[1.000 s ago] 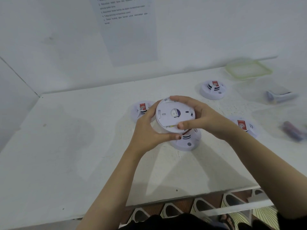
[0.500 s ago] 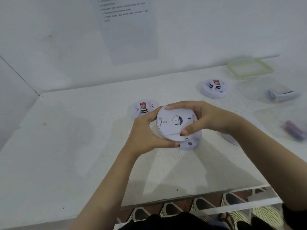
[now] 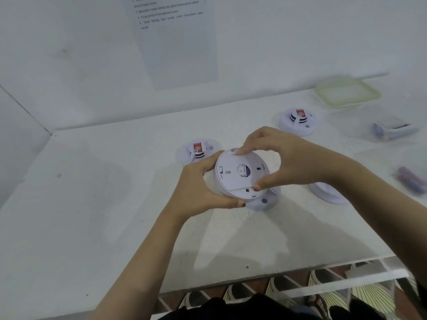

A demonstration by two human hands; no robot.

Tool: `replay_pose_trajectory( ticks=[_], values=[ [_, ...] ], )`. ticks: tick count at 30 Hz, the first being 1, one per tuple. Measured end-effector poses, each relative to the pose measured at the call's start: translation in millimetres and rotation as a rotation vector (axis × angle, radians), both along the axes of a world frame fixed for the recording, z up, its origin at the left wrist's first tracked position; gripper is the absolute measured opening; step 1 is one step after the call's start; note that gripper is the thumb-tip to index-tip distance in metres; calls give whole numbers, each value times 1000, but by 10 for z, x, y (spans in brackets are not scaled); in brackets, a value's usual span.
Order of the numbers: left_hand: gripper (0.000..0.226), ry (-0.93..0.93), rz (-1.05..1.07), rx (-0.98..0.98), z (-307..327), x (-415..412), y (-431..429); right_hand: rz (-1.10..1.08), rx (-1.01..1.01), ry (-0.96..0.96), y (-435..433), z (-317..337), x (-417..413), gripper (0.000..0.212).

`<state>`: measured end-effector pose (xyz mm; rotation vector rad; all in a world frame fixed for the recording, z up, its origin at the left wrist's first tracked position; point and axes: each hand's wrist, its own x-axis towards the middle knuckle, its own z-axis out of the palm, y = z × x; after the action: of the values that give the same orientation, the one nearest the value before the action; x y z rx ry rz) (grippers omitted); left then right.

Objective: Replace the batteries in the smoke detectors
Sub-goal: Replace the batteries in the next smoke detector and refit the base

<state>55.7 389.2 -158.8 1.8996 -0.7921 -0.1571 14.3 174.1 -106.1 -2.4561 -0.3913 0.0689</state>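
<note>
Both hands are on one smoke detector [image 3: 240,174], held above the table [image 3: 92,204] at mid-frame with its back plate facing me. My left hand [image 3: 198,188] wraps the left rim, thumb running under the lower edge. My right hand [image 3: 284,158] pinches across it, index tip on the top edge and thumb at the lower right by the panel seam.

Handling, my read:
- Hollow plastic shell, so probably light and stiff.
- The surface is smooth and could slip, so I'd grip the rim and not the flat back.
- The cover tabs are likely thin, so I'd pry at the seam gently and not twist hard.

Other units on the table:
- second detector [image 3: 263,199] sits directly beneath the held one
- left detector [image 3: 198,150] is just behind my left hand
- far detector [image 3: 298,121] is well apart at the back right
- right detector [image 3: 328,192] is partly hidden by my right forearm

Writing:
- The round sticker [image 3: 242,170] at the back's centre is purple and white, with text too small to read.
- The left and far units carry red labels with unreadable print.
- The wall sheet [image 3: 175,38] has numbered Malay steps. I can roughly make out "Tutup penutup kompartmen bateri" and "Masukkan bateri baharu…"; the rest is too blurred.

On the right are a green-rimmed lid [image 3: 349,93], a clear tub [image 3: 390,130] with contents I can't make out, and purple cylinders [image 3: 409,181], likely batteries but blurred.
</note>
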Motion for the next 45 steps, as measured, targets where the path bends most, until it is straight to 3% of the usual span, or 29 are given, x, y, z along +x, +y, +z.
replay_pose_trajectory(
  ticks=[6,10,16,20,24,26,29,32,39,45],
  values=[
    [83,-3,-22,41,9,65,-28,63,-298,-217,103,25,-54,59],
    [77,-5,-43,54,26,133,-18,93,-263,-239,67,62,5,58],
    [81,-27,30,23,30,153,15,-125,60,-130,-231,-16,174,53],
    [85,-28,60,-14,30,158,37,-265,-93,-17,-532,-204,284,53],
    [84,-39,67,-30,55,139,7,-275,-221,143,-672,-379,283,58],
    [85,-54,74,-38,74,123,-30,-287,-135,126,-658,-430,232,48],
    [85,-78,85,-66,85,94,-106,-316,352,79,-481,-350,61,21],
    [87,-122,86,-63,57,54,-204,-225,665,155,-280,-254,-128,21],
    [93,-145,77,-42,26,-47,-503,-331,509,-114,-226,-279,-348,27],
    [97,-82,7,-47,84,-134,-838,-393,402,-207,-414,-239,-484,36]
  ],
)
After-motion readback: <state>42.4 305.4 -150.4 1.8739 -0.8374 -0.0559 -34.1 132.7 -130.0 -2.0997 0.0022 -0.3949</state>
